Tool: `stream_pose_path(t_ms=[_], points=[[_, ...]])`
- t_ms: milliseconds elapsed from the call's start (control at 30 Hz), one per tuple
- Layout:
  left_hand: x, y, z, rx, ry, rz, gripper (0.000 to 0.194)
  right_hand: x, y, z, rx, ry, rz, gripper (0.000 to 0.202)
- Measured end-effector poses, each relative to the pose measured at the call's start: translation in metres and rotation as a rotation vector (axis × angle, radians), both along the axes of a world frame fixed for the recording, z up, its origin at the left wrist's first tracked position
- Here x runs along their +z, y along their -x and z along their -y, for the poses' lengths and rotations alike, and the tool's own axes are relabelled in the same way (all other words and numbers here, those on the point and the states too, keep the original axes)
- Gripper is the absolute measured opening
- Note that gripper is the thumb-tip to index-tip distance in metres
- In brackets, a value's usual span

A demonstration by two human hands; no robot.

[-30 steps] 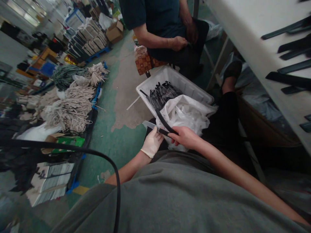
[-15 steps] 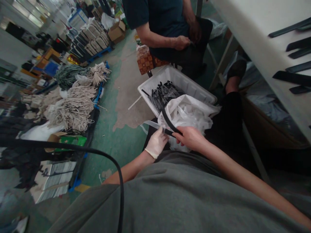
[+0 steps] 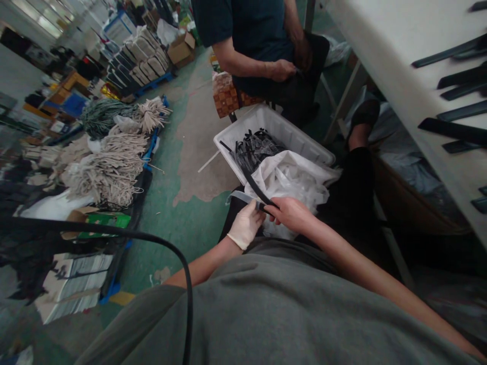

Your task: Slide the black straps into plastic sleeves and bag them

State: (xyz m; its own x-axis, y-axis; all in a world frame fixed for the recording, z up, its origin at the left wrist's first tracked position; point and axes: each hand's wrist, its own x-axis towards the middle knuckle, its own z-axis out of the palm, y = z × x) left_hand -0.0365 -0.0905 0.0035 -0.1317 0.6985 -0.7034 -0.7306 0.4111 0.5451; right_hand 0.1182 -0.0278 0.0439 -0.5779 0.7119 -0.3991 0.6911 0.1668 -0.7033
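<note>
Well, the black strap (image 3: 255,187) (flat and narrow) curves gently.

No readable text, label, brand, number or sign (the markings on the green packaging (image 3: 114,219) too blurred).

Left of the hands (image 3: 244,224), thick bundles of cream cord (image 3: 108,175) lie heaped, with dark grey-green cord bundles (image 3: 104,119) just beyond. Left and slightly back sits a banded stack of pale, flat pieces (image 3: 79,281). Far ahead, leftward, stands an open brown cardboard box (image 3: 181,49). Ahead, a co-worker (image 3: 261,53) in a dark blue short-sleeved shirt (image 3: 251,25) occupies a brown checked seat (image 3: 224,96).
</note>
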Motion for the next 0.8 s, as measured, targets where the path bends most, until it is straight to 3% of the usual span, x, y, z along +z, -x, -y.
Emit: stream_pose_path(t_ms=[133,300,533,667,800], points=[[0.005,0.012,-0.007,0.115,0.053,-0.02,0.012,0.003,-0.015,0.004,-0.027,0.065,0.022,0.029],[0.002,-0.01,-0.002,-0.115,0.059,0.04,0.017,-0.003,-0.006,0.004,-0.07,-0.057,0.053,0.029],[0.009,0.004,-0.011,-0.009,0.049,-0.017,0.014,0.003,-0.031,0.008,-0.083,0.068,-0.038,0.028],[0.01,-0.006,-0.005,-0.137,0.057,0.008,0.016,0.002,-0.027,0.01,-0.136,0.026,-0.031,0.029],[0.018,-0.008,-0.004,-0.205,0.063,0.054,0.018,-0.014,-0.031,0.003,-0.297,0.024,-0.289,0.033]])
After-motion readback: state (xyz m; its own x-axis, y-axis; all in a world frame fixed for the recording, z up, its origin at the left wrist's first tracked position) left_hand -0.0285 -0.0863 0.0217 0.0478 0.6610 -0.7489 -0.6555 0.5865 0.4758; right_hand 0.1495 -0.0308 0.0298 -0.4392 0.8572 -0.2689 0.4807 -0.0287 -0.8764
